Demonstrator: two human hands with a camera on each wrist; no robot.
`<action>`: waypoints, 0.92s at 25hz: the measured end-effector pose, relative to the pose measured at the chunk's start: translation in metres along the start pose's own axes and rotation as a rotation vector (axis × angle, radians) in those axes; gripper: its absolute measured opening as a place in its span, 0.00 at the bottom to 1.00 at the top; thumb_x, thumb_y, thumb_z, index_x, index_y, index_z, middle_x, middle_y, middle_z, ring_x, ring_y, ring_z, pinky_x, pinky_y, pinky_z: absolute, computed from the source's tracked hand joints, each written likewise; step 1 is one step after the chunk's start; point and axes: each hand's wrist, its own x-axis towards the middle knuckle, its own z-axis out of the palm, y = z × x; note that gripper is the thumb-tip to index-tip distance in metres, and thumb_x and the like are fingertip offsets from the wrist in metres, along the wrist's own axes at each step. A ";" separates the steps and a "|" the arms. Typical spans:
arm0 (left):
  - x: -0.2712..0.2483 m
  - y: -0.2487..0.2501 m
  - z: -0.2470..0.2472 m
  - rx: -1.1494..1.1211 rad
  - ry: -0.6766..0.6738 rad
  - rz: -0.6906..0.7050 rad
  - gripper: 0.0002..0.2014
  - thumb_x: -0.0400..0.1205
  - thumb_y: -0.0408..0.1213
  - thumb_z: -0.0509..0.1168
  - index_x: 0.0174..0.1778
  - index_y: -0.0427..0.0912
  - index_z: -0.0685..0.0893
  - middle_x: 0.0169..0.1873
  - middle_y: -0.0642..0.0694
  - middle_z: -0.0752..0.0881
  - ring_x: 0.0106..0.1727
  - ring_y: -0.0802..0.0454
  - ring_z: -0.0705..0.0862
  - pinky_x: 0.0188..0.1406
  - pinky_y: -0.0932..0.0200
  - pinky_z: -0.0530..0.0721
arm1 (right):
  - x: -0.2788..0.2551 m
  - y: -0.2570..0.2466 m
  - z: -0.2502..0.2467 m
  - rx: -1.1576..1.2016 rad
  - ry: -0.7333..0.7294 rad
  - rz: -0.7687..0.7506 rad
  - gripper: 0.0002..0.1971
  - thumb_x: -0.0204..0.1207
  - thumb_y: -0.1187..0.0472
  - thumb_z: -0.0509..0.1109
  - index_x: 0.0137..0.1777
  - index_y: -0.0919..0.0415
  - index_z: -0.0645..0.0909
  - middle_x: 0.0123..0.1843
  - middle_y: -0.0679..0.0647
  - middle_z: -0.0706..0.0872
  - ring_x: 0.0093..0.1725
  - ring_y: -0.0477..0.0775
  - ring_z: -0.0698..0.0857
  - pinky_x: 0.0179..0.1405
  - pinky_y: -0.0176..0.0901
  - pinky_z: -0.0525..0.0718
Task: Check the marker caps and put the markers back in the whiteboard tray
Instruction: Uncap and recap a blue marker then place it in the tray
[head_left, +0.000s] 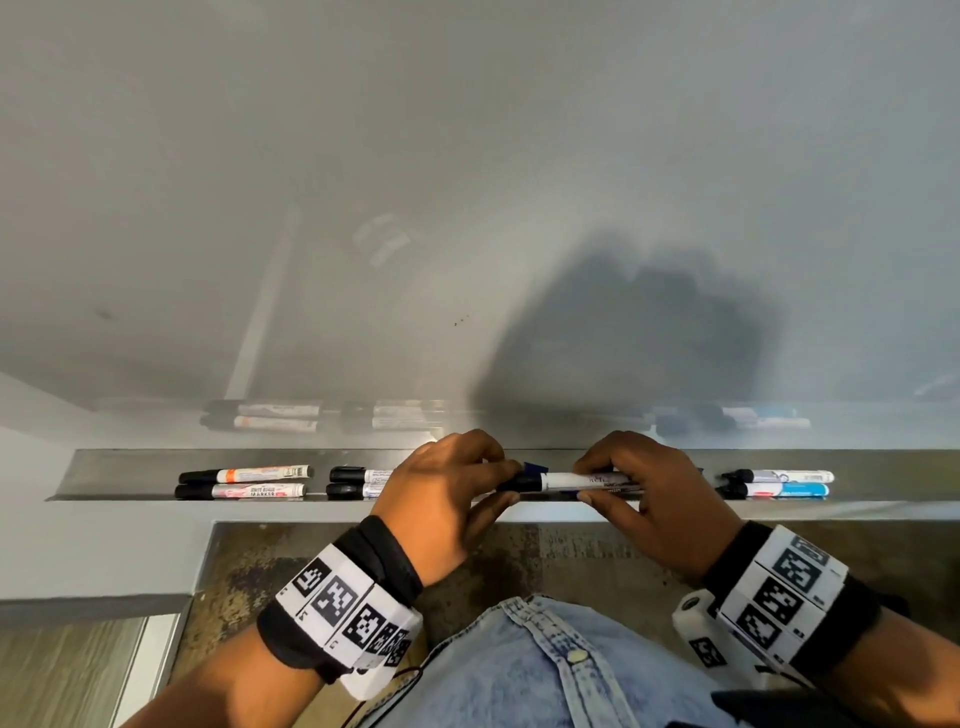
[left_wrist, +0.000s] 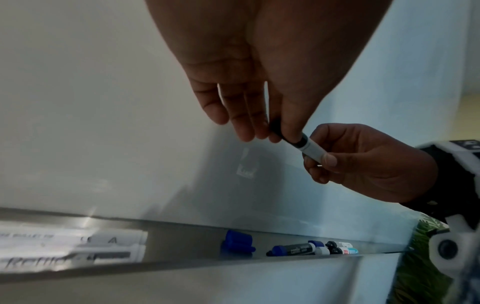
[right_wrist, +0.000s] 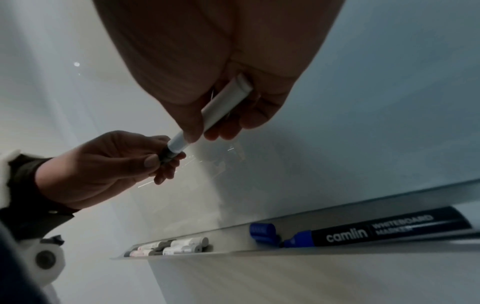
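We hold one white-barrelled whiteboard marker with a black cap (head_left: 566, 480) level above the long brushed-metal whiteboard tray (head_left: 130, 467), just above its front lip near the middle. Our left hand (head_left: 441, 499) pinches the black cap (left_wrist: 291, 137) between thumb and fingertips, the other fingers loosely extended; our right hand (head_left: 649, 499) is curled round the white barrel, thumb pressing it near the cap end. The cap sits on the barrel — we cannot tell whether it is pushed fully home.

In the tray, towards its left end, lie two black-capped white markers with orange and red labels (head_left: 241, 482), side by side and parallel to the tray's edge. Just left of our left hand lies another pair of black-capped white markers (head_left: 358, 482), partly hidden by that hand. Towards the right end rests a pair of black-capped markers with white and light-blue barrels (head_left: 776, 483).

Below our hands, as the wrist views show, a dark-barrelled marker with a blue tip section, printed "camlin" (right_wrist: 376, 229), lies uncapped along the tray, and a loose blue cap (right_wrist: 263, 231) lies just beside its tip, against the back edge.

The glossy white whiteboard (head_left: 467, 182) rises behind the tray and carries the dark shadow of our hands — plus faint reflections of the markers. A pale denim shirt (head_left: 545, 670) shows at the bottom of the head view.
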 end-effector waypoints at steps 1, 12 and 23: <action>-0.002 0.000 0.002 -0.002 -0.008 -0.015 0.12 0.81 0.46 0.63 0.59 0.52 0.85 0.47 0.53 0.85 0.45 0.52 0.82 0.41 0.51 0.82 | -0.001 0.003 0.002 -0.035 -0.027 0.002 0.09 0.72 0.52 0.70 0.52 0.48 0.81 0.46 0.39 0.83 0.45 0.38 0.79 0.43 0.25 0.74; -0.013 -0.022 0.024 0.173 -0.108 -0.217 0.08 0.79 0.42 0.68 0.52 0.58 0.87 0.42 0.57 0.89 0.43 0.51 0.82 0.39 0.55 0.78 | -0.008 0.055 0.011 -0.348 -0.119 0.226 0.13 0.74 0.60 0.71 0.57 0.48 0.85 0.54 0.48 0.88 0.52 0.52 0.81 0.53 0.45 0.78; -0.008 -0.037 0.038 0.227 -0.152 -0.243 0.04 0.79 0.44 0.68 0.47 0.55 0.88 0.37 0.54 0.89 0.41 0.49 0.82 0.37 0.54 0.80 | -0.005 0.075 0.024 -0.450 -0.233 0.291 0.12 0.76 0.55 0.68 0.58 0.45 0.85 0.56 0.47 0.87 0.56 0.56 0.79 0.53 0.50 0.75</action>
